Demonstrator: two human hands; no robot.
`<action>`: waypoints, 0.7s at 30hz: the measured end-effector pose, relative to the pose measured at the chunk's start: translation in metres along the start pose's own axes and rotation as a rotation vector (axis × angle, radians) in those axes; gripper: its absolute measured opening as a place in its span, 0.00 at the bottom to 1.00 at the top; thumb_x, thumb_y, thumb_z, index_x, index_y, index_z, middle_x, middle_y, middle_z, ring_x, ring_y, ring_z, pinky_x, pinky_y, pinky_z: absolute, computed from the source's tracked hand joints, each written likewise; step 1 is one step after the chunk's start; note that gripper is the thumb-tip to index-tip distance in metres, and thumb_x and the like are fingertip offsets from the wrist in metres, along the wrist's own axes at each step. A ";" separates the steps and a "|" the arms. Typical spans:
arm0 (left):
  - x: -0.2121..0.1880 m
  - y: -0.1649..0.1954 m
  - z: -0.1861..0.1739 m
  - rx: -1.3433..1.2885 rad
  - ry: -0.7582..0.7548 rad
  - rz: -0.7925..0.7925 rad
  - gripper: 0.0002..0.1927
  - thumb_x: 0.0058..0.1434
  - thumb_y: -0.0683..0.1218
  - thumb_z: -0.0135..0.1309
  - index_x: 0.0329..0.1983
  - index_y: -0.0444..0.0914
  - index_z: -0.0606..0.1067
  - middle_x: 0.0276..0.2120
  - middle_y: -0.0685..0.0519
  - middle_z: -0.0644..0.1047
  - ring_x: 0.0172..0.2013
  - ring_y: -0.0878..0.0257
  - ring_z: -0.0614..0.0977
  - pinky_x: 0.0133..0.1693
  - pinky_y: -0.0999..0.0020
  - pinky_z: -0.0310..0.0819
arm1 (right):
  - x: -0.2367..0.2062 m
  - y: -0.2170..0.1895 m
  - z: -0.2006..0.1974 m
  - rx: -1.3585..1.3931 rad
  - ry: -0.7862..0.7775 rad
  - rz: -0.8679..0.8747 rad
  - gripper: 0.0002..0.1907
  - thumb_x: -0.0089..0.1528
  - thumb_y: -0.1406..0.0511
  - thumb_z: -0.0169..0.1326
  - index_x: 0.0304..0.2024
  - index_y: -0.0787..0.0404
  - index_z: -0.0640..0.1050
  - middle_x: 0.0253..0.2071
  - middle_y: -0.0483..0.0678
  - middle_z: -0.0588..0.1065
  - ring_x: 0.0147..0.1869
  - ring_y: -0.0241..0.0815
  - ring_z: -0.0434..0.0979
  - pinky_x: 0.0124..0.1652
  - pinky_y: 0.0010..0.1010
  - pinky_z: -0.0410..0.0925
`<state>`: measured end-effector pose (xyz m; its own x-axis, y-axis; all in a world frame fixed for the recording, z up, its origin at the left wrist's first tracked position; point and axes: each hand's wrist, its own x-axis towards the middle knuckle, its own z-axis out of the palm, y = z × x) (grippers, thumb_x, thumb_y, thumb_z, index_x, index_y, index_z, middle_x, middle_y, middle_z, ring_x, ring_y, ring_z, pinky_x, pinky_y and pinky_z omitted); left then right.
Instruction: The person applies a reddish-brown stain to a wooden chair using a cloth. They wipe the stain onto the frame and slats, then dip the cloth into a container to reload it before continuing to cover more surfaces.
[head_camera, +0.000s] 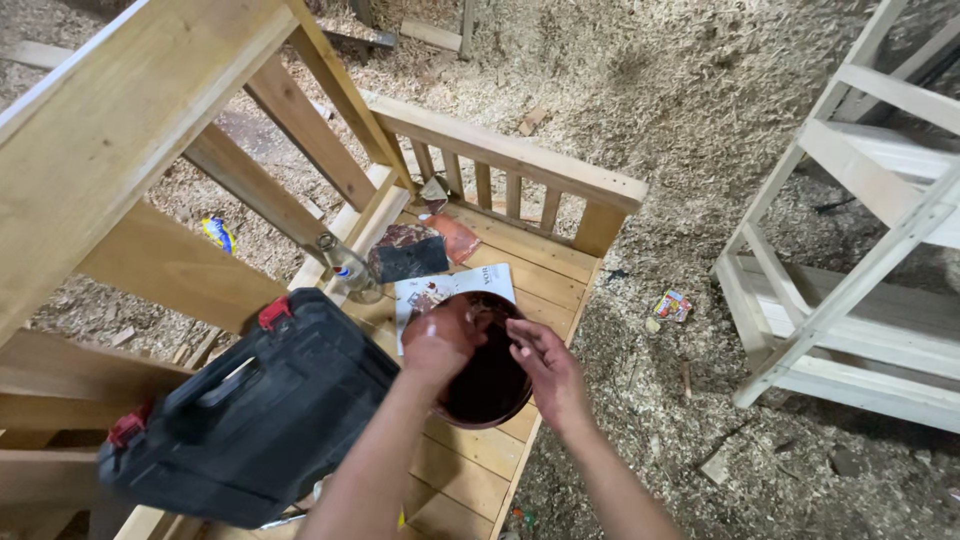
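Both hands meet over a dark red bowl (490, 385). The left hand (440, 340) curls closed on its far rim. The right hand (545, 365) hovers with fingers loosely bent, holding nothing visible

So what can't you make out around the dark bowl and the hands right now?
Head view only:
- Round dark red-brown bowl: near rim hidden by left hand and right hand.
- Fingertips: too blurred to show any grip.
- White printed paper: partly under the bowl.
- Black plastic tool case: hides the planks beneath.

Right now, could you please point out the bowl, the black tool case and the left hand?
bowl (495, 385), head view, on its dark inside.
black tool case (260, 420), head view, middle of its lid.
left hand (440, 340), head view, back of the hand.
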<state>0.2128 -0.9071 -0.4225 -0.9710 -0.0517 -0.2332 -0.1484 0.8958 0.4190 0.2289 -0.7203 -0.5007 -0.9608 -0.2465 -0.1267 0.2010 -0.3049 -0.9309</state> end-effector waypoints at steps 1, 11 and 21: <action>0.005 0.005 0.008 0.099 -0.032 0.035 0.21 0.62 0.51 0.54 0.58 0.44 0.74 0.53 0.46 0.78 0.55 0.48 0.79 0.54 0.52 0.73 | 0.001 -0.001 0.001 0.036 0.004 0.001 0.19 0.67 0.74 0.47 0.61 0.68 0.70 0.64 0.55 0.73 0.71 0.46 0.70 0.68 0.37 0.63; 0.037 0.029 0.058 0.409 -0.429 0.116 0.23 0.67 0.51 0.47 0.64 0.43 0.71 0.61 0.42 0.72 0.60 0.48 0.74 0.61 0.52 0.66 | -0.001 -0.006 0.013 -0.106 0.060 0.051 0.18 0.67 0.74 0.45 0.60 0.64 0.72 0.64 0.50 0.73 0.70 0.43 0.71 0.67 0.35 0.65; 0.005 -0.004 0.015 -0.015 -0.611 0.030 0.14 0.56 0.46 0.59 0.46 0.44 0.82 0.40 0.42 0.81 0.40 0.49 0.83 0.45 0.55 0.78 | 0.004 -0.001 0.011 -0.123 0.042 0.009 0.17 0.68 0.71 0.47 0.60 0.65 0.73 0.61 0.52 0.75 0.67 0.41 0.74 0.64 0.32 0.66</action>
<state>0.2114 -0.9047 -0.4381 -0.6923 0.2403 -0.6804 -0.1292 0.8864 0.4445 0.2270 -0.7307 -0.4964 -0.9666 -0.2094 -0.1475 0.1877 -0.1869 -0.9643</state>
